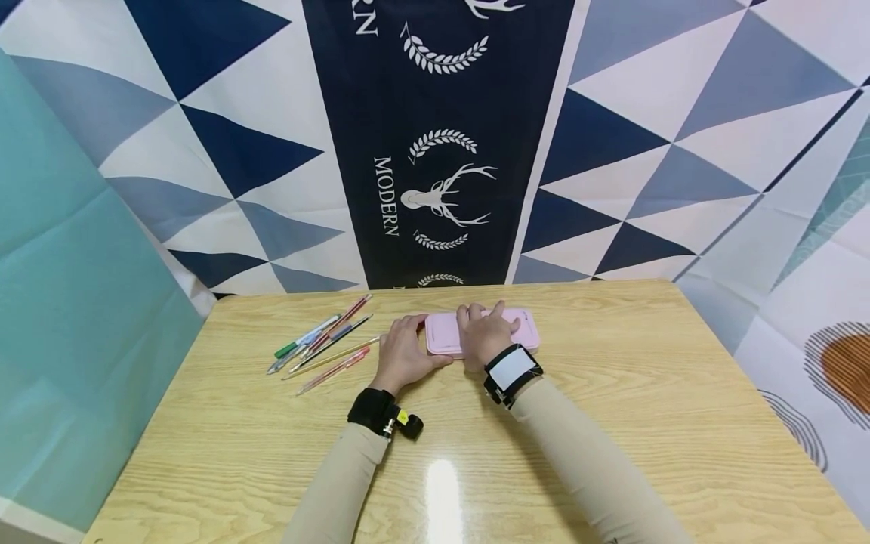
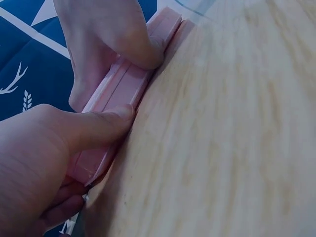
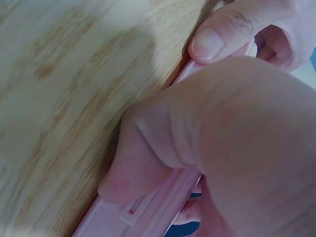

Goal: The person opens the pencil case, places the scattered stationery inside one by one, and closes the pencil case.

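A closed pink pencil case [image 1: 444, 334] lies lengthwise across the back half of the wooden table. My left hand [image 1: 405, 352] grips its left end, thumb along the near side and fingers round the far corner. Over the lid reaches my right hand [image 1: 485, 338], its fingers spread on top and its thumb bent down against the near side. In the left wrist view both thumbs press the side wall of the case [image 2: 116, 93]. The right wrist view shows a small clasp [image 3: 132, 211] on the case just below the right thumb.
Left of the case lies a loose pile of several pencils and pens, among them a green-capped pen [image 1: 286, 350], a yellow pencil [image 1: 333, 359] and a red pen [image 1: 337, 369]. A patterned cloth [image 1: 435, 249] hangs right behind the table's back edge.
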`<control>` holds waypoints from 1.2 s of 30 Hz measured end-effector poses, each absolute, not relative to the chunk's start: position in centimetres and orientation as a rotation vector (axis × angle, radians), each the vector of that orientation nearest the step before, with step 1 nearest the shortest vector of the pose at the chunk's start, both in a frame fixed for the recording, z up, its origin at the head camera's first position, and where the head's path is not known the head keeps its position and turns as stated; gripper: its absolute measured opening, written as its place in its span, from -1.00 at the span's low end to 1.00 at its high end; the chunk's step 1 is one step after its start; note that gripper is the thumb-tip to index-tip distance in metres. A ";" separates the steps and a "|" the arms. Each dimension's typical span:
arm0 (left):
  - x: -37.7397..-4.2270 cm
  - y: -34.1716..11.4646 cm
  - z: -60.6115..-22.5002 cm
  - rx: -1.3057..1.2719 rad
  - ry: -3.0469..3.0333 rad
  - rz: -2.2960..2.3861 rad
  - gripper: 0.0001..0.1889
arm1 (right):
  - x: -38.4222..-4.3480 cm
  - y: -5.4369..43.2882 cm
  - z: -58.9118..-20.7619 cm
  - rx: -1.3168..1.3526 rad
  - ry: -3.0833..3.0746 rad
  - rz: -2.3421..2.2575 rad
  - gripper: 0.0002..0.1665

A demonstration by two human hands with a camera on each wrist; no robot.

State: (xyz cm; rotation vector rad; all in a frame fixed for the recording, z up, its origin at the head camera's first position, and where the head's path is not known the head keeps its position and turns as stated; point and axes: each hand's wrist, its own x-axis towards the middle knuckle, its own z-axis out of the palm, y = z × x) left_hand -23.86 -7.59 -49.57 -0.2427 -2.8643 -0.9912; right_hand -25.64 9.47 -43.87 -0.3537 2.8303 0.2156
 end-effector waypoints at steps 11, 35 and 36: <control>-23.8 -7.0 -49.7 -0.244 -2.866 -0.988 0.01 | -25.9 9.9 -44.1 -0.333 2.804 0.225 0.32; -23.9 -7.3 -49.7 -0.213 -2.849 -0.991 0.00 | -25.4 9.5 -43.1 -0.368 2.824 0.179 0.28; -23.9 -7.3 -49.8 -0.212 -2.850 -0.992 0.00 | -25.4 9.5 -43.0 -0.366 2.826 0.175 0.28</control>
